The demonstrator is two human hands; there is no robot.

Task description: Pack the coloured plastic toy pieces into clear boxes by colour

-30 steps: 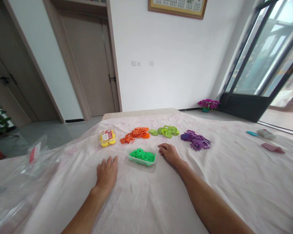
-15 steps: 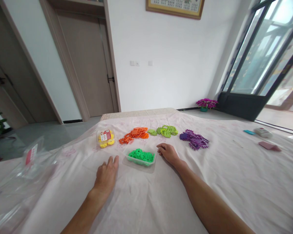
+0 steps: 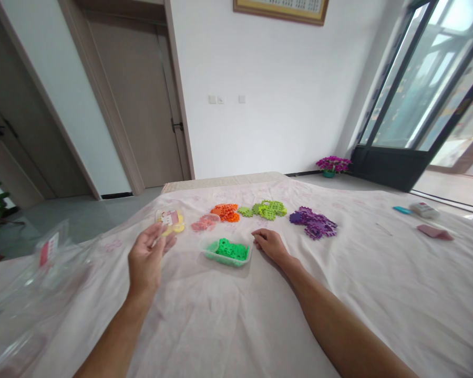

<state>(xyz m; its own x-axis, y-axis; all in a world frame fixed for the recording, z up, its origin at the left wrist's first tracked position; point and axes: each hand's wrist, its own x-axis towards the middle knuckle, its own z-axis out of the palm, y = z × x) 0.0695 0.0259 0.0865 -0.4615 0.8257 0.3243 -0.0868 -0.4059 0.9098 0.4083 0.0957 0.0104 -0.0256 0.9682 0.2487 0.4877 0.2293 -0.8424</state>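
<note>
My left hand (image 3: 147, 257) is closed on the near edge of a clear plastic lid (image 3: 193, 237), tilted up above the cloth. Seen through it, the orange pieces behind look paler. A clear tub (image 3: 228, 262) full of green gear-shaped pieces (image 3: 232, 250) stands open in front of me. My right hand (image 3: 271, 244) rests on the cloth just right of the tub, fingers curled in, with nothing visible in them. Partly behind my left hand and the lid is a labelled clear box of yellow pieces (image 3: 177, 224).
Piles of orange (image 3: 226, 212), lime (image 3: 271, 209) and purple gear pieces (image 3: 315, 224) lie along the back of the cloth (image 3: 236, 325). Crumpled clear plastic (image 3: 49, 257) sits at left. A pink cloth (image 3: 434, 232), a white packet (image 3: 424, 210) and a blue item (image 3: 402, 210) lie far right.
My left hand has lifted the clear lid off the cloth and moved left and up with it. My right hand stays beside the tub.
</note>
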